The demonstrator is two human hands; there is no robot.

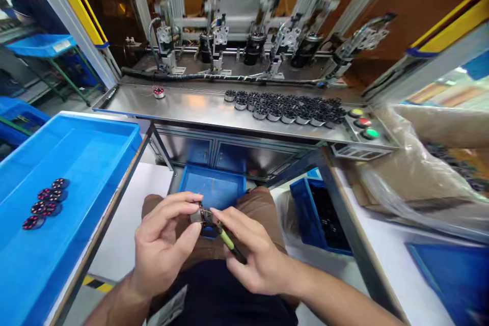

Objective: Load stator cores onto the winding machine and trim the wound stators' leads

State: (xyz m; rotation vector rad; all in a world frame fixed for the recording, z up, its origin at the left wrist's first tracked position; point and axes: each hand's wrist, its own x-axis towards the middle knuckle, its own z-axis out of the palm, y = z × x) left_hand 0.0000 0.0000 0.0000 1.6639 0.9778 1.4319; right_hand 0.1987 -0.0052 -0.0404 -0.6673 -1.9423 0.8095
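Observation:
My left hand (pixel 168 242) pinches a small round motor stator (pixel 196 215) between thumb and fingers above my lap. Closed around a pair of cutting pliers (pixel 227 239) with green and black handles, my right hand (pixel 257 252) brings the jaws against the stator's wire side. The fine wire ends there are too small to make out clearly. Below both hands, a blue tray (pixel 214 175) sits low between my knees.
A steel ledge (pixel 183 107) carries one red-wound stator (pixel 159 92) and many dark stators (pixel 286 107). Coloured buttons (pixel 362 122) sit at its right end. At left, a blue tray (pixel 103 130) holds several wound stators (pixel 46 206). A blue bin (pixel 305 209) stands low right.

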